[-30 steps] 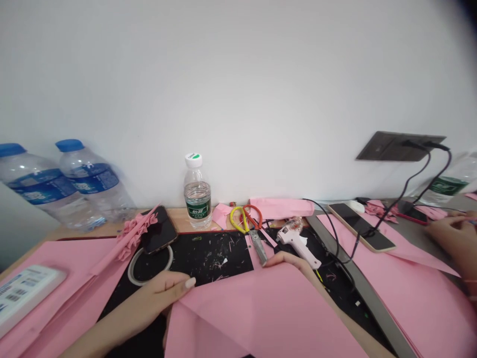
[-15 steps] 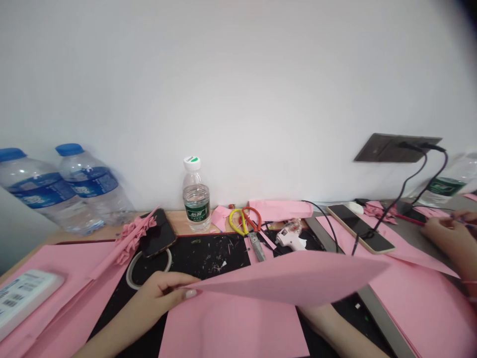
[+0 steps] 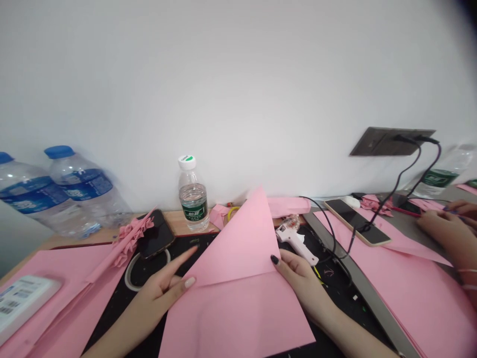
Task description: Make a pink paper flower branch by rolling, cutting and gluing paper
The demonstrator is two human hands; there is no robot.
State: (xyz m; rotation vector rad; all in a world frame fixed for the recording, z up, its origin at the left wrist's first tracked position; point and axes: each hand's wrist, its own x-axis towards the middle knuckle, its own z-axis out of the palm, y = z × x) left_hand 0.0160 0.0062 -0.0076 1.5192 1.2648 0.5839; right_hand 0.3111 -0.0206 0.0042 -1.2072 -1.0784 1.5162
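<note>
A pink paper sheet [image 3: 238, 238] stands raised and tilted, its top corner pointing toward the wall. My right hand [image 3: 301, 283] pinches its right edge, thumb in front and fingers partly hidden behind. At the left edge, my left hand [image 3: 164, 286] rests its thumb by the paper, with the index finger stretched out and the other fingers curled. Beneath lies another pink paper area [image 3: 234, 318], flat on the black mat [image 3: 186, 263]; I cannot tell whether the two are joined. The raised sheet mostly hides yellow-handled scissors [image 3: 232, 214]. A hot glue gun [image 3: 298, 243] lies beyond my right hand.
Behind stands a small water bottle [image 3: 194, 201]; large bottles [image 3: 84, 186] lean at left. A tape ring [image 3: 130, 273], phone [image 3: 156, 233] and ruffled pink paper stem [image 3: 126, 238] lie left. Rightward are another phone [image 3: 357, 221], cables [image 3: 335, 233], pink sheets [image 3: 421, 293] and another person's hands [image 3: 447, 223].
The raised sheet has turned from lying low across to standing with a corner up, now covering most of the scissors. My right hand has come out from under it; my left index finger has straightened.
</note>
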